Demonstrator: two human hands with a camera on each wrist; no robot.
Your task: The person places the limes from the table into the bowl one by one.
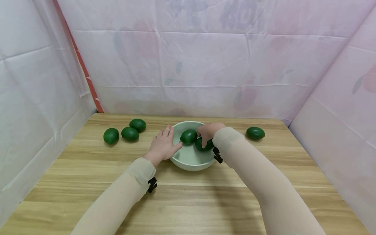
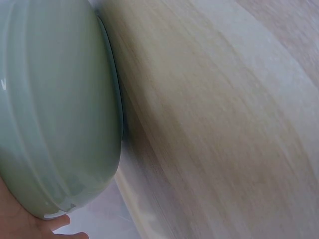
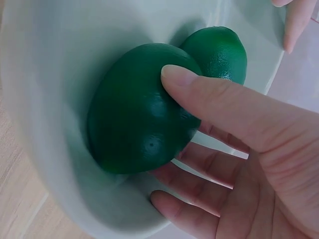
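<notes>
Right hand (image 1: 209, 131) grasps dark green oval lime (image 3: 139, 109) inside pale green ceramic bowl (image 1: 188, 160); left hand (image 1: 163, 145), fingers straight, steadies rim.

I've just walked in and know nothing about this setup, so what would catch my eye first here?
Probably the pale green bowl at the middle of the wooden table, with two dark green fruits inside. The right hand reaches in and holds one fruit in its fingers, while the left hand rests against the bowl's outer wall. Three more green fruits lie at the far left and one at the far right.
</notes>
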